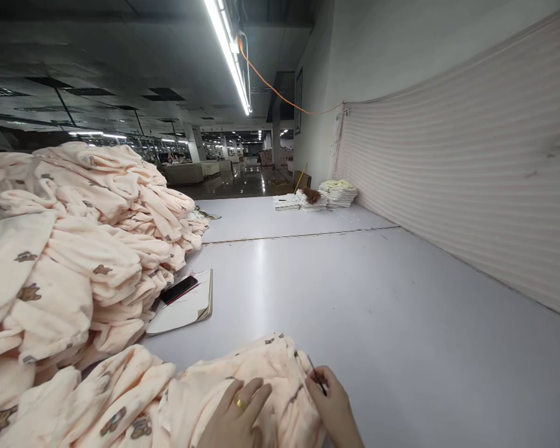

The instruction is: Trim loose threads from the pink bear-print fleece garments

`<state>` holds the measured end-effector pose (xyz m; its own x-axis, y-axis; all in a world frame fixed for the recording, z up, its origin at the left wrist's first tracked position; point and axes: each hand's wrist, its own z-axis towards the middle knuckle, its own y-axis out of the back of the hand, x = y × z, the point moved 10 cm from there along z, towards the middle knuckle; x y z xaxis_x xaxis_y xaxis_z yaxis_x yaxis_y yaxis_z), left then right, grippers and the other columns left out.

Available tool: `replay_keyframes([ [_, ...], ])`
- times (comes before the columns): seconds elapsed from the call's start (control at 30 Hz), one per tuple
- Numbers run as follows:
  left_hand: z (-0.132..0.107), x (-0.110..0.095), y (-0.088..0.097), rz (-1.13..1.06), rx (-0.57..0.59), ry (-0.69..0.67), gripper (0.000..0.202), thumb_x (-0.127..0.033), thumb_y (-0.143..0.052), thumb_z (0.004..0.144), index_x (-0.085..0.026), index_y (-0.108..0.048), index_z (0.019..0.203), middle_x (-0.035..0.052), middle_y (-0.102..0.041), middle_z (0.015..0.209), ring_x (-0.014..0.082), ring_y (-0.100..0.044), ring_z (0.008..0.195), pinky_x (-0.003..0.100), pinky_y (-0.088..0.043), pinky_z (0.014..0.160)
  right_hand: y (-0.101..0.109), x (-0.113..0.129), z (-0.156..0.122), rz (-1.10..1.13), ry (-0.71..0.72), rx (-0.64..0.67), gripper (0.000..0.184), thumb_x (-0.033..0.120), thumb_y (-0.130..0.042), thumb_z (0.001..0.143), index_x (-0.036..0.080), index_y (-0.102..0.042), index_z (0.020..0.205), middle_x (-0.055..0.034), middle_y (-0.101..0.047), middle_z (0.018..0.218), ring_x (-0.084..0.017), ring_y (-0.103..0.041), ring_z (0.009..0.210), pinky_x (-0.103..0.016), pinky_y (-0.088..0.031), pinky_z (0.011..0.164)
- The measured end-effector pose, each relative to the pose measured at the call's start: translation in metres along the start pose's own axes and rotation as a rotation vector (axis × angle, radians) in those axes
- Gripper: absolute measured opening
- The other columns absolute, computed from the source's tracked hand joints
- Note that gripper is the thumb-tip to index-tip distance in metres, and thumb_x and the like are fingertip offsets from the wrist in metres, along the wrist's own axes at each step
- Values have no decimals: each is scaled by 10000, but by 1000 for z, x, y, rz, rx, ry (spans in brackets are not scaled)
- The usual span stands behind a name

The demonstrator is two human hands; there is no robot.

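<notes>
Hands at bottom edge: left hand (238,410), ring on one finger, lies flat and spread on peach garment (261,373) on white tabletop (354,298). Right hand (333,407) pinches thin dark tool (316,375) at garment's edge. Garment pile (74,249) left, phone (178,289) on notebook (186,308) beside it.

Fuzzy fleece cloth garment (242,373), smooth semi-glossy table (354,292), paper notebook (186,308)

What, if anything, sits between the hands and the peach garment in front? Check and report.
Nothing visible does. The left hand rests flat on the peach garment, and the right hand touches its edge while pinching a thin dark tool. The notebook and phone lie apart, further back.
</notes>
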<state>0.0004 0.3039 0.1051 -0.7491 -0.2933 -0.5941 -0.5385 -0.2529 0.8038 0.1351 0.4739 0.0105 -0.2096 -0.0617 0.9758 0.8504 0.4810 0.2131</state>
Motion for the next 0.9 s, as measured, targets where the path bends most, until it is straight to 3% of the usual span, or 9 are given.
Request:
replay_keyframes([
  [0.1,39,-15,-4,0,15,80,125,-241,-493,792,-233,-601,857,39,-679,945,196,-629,883,291,-474,770,-23,-8,-5,122,-7,51,220,411,-631,692,205,-554,666,2,-624,650,-202,-613,705,-269,-475,677],
  [0.2,60,-7,-25,42,45,187,95,-277,-517,760,-210,-533,826,30,-649,822,186,-615,712,283,-447,641,-44,-17,-14,202,-46,80,316,500,-604,694,187,-562,695,-39,-665,684,-224,-646,731,-287,-505,676],
  [0.27,61,4,-42,87,64,249,138,-268,-555,705,-202,-522,821,49,-635,833,213,-607,746,300,-427,648,-49,-22,-16,199,-66,89,303,477,-605,699,177,-607,737,-52,-688,724,-232,-658,764,-286,-506,686],
  [0.37,52,13,-58,133,76,274,164,-225,-497,733,-196,-519,893,68,-594,924,217,-594,817,305,-421,693,-52,-24,-12,126,-75,110,155,337,-611,691,186,-644,694,-20,-663,659,-213,-646,700,-259,-481,622],
  [0.47,42,11,-58,160,72,269,347,-128,-461,721,-176,-502,1062,88,-547,1013,219,-570,890,289,-419,702,-58,-18,-7,34,-49,149,127,235,-566,682,202,-608,567,19,-590,542,-182,-588,578,-243,-433,541],
  [0.57,40,0,-44,164,26,188,494,-63,-430,713,-164,-482,1194,100,-511,1048,231,-522,955,311,-404,784,-60,-6,-8,-48,6,143,163,262,-530,711,210,-621,586,17,-587,549,-185,-569,571,-255,-429,544],
  [0.7,43,-1,-22,-7,-85,132,323,-103,-429,734,-163,-613,993,107,-523,987,276,-458,947,413,-337,857,-52,18,-17,-152,132,112,159,328,-551,734,226,-634,644,-7,-635,644,-210,-589,646,-276,-448,599],
  [0.77,44,6,-17,-164,-108,141,234,-97,-450,702,-182,-633,820,106,-541,983,295,-418,974,434,-297,867,-45,37,-19,-281,259,78,119,273,-534,754,235,-626,688,-9,-652,703,-203,-610,687,-264,-457,623],
  [0.9,40,21,-27,-482,-15,217,144,-105,-478,616,-203,-582,633,52,-568,869,256,-446,930,390,-313,868,-38,66,-17,-492,421,2,158,157,-464,773,236,-599,790,-8,-648,756,-178,-630,680,-243,-467,598],
])
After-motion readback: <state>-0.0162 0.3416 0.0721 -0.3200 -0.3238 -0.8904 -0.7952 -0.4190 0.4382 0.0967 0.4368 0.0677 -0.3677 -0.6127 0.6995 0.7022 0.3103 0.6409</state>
